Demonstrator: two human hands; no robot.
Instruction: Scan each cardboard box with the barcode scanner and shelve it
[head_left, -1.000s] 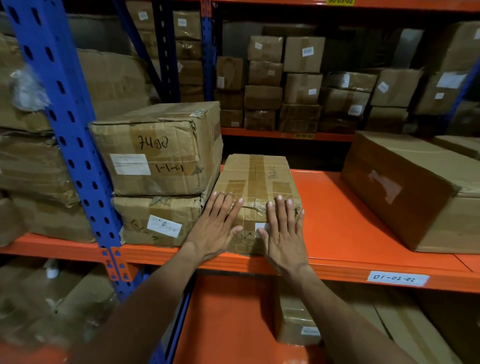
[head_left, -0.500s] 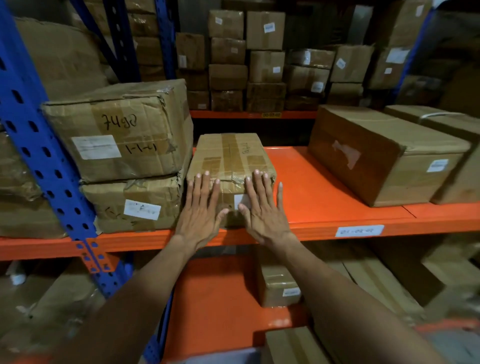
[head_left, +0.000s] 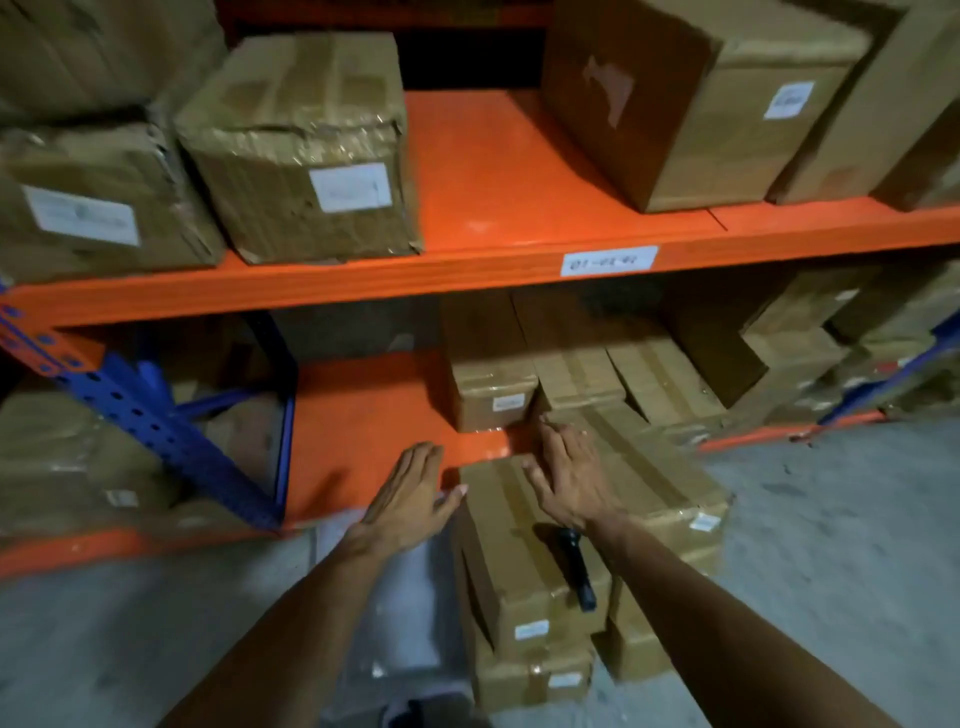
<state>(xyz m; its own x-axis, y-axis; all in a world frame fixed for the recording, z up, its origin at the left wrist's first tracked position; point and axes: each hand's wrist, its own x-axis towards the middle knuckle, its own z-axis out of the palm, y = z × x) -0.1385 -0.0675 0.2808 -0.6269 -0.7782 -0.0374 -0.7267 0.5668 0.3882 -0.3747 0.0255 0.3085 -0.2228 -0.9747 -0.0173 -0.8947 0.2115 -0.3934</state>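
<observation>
Once pressing the shelved box (head_left: 301, 150), both hands (head_left: 410, 499) off.

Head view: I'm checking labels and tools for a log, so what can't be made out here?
- Shelf tag: motion blur smears its digits.
- Box labels, such as on the shelved box: blurred, unreadable.
- Barcode scanner: its head is hidden under the right forearm; only the dark handle shows.
- Left hand and right hand: blurred, so contact with the floor-stack box is uncertain.
</observation>
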